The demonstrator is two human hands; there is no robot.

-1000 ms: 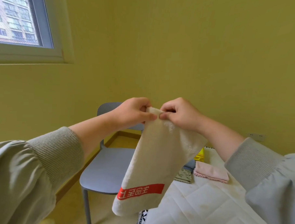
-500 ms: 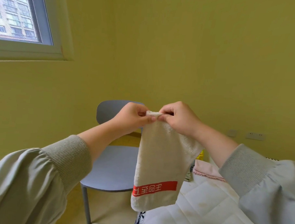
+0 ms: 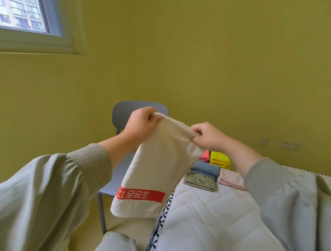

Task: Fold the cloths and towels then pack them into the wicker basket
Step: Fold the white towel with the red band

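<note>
Place: a bedroom in a home, it seemed.
Mattress (image 3: 223, 219): was white and quilted, at the lower right.
Walls (image 3: 220, 61): were plain yellow-green, with sockets (image 3: 289, 145) low down.
Window (image 3: 31, 41): faced an apartment block (image 3: 12, 10).
Chair (image 3: 123, 112): grey, stood beside the mattress.
Cloths (image 3: 202, 176): lay folded on the mattress.

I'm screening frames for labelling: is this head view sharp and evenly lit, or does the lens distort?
Head view: soft, even daylight with no glare; the white towel, left hand and right hand are reasonably sharp; the window is bright yet keeps detail; the wide lens enlarges the sleeves at the bottom corners.
</note>
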